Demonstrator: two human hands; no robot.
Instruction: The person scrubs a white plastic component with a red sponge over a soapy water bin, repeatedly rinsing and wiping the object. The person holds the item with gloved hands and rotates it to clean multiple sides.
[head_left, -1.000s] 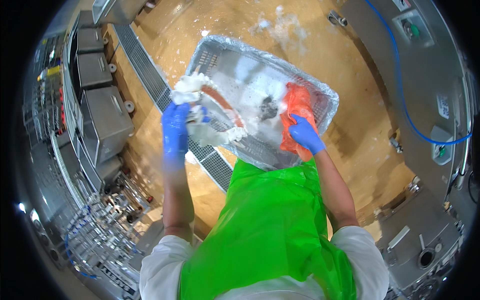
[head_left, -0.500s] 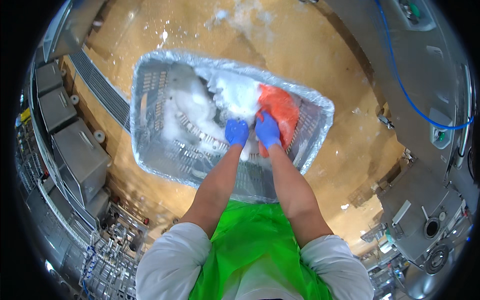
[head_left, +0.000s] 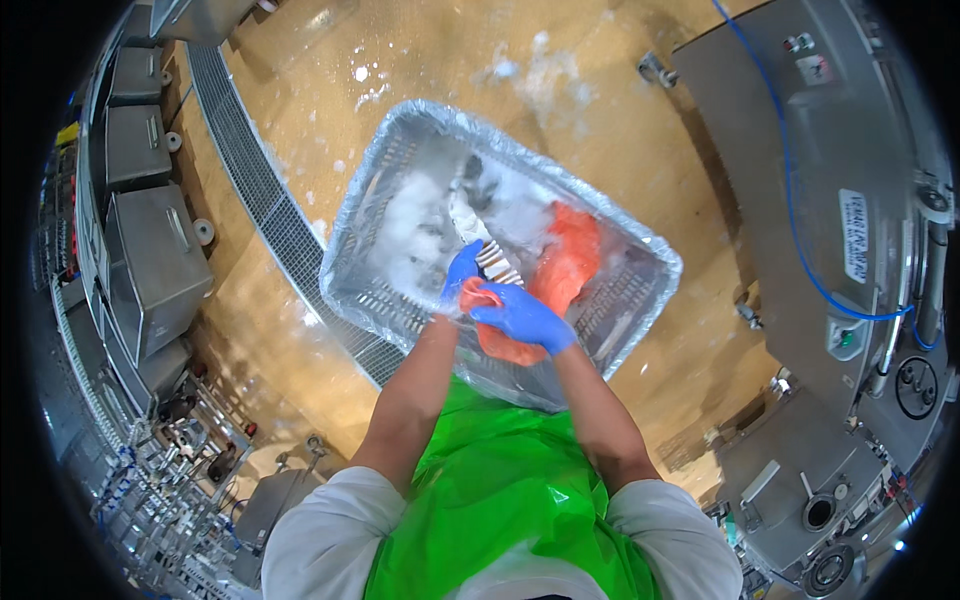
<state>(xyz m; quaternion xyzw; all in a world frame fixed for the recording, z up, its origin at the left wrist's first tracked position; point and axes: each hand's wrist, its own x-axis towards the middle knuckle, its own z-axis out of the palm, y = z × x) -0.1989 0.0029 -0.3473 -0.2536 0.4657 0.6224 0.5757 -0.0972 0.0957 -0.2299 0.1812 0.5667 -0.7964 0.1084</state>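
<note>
A grey perforated crate [head_left: 625, 345] with a pale, shiny rim holds white foam and liquid. My left hand [head_left: 461, 274], in a blue glove, is closed around a whitish ridged strip [head_left: 498, 263] that curves up from the foam. Just right of it my right hand [head_left: 528, 318], also gloved in blue, grips a bunched end of an orange cloth [head_left: 572, 255] against the strip near my left thumb. The rest of the cloth trails along the crate's right side. Foam hides the far end of the strip, and the cloth covers some of my left fingers.
Under the crate is a yellowish floor [head_left: 690, 200] with foam splashes and a metal drain grate [head_left: 240, 150] at the left. Wheeled steel bins [head_left: 160, 255] line the left side. A large steel machine [head_left: 800, 170] with a blue hose [head_left: 790, 190] stands at the right.
Both hands have drawn nearer to me. The ridged strip has come up out of the foam in my left hand, and my right hand has brought the orange cloth to it. The view has turned.
</note>
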